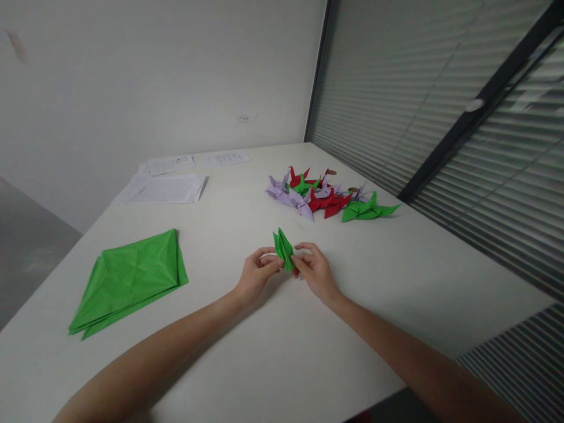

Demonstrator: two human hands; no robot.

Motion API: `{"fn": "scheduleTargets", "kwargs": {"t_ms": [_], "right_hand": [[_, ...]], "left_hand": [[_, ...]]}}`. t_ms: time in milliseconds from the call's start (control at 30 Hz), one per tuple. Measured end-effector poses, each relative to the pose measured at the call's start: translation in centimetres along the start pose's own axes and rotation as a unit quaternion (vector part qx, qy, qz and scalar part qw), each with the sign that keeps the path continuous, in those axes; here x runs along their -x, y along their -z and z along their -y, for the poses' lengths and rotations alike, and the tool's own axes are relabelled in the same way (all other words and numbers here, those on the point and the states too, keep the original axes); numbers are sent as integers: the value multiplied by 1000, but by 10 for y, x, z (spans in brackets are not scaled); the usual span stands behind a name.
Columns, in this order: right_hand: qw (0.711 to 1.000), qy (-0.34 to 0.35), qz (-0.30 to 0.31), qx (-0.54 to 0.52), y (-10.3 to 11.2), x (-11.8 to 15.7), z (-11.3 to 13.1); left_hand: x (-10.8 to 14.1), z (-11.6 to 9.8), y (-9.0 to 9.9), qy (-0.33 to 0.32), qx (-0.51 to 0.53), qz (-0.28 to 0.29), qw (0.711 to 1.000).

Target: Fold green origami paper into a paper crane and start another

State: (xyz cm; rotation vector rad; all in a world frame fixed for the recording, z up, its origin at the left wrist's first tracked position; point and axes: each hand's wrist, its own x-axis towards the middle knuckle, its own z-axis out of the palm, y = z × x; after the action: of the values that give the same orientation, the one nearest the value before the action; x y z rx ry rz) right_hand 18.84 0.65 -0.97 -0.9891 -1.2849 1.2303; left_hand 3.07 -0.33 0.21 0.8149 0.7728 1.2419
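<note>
A small, narrow, folded green paper piece point(285, 251) is held between the fingertips of both hands, just above or on the white table point(229, 352); whether its lower end touches the surface cannot be told. Its lower left side is pinched by the thumb and fingers of the left hand point(255, 275); its lower right side is pinched by those of the right hand point(318, 275); both hands are partly curled, closed only at the pinch, with the right index finger raised beside the paper.

For sound work, it is judged that the lower end should be kept steady by one hand while each layer is aligned and creased by the other; pressure should be applied along the fold by thumb and finger pads; the slender tips should be spared from squeezing, as they may be bent or torn.

The piece is tilted; its long axis is run from between the two thumbs outward and slightly toward the left hand's side; its pointed tips are directed away from the wrists, slightly parted.

Loose folded green paper sheets point(132, 267) are laid to the left of the left hand; red, lilac and green folded paper figures point(328, 200) are grouped beyond the right hand.
</note>
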Motion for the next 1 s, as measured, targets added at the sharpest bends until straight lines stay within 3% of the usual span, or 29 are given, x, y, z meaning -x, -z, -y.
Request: {"fn": "scheduleTargets", "kwargs": {"t_ms": [200,533,800,1000], "right_hand": [[998,39,2,58,1,3,-6],[978,146,-5,147,3,2,-1],[982,140,42,123,4,5,4],[990,103,41,92,4,3,4]], "left_hand": [[1,2,-1,25,6,2,1000],[3,7,-4,-54,-22,53,997],[2,4,-2,-69,-55,52,995],[2,3,-3,-74,-78,49,993]]}}
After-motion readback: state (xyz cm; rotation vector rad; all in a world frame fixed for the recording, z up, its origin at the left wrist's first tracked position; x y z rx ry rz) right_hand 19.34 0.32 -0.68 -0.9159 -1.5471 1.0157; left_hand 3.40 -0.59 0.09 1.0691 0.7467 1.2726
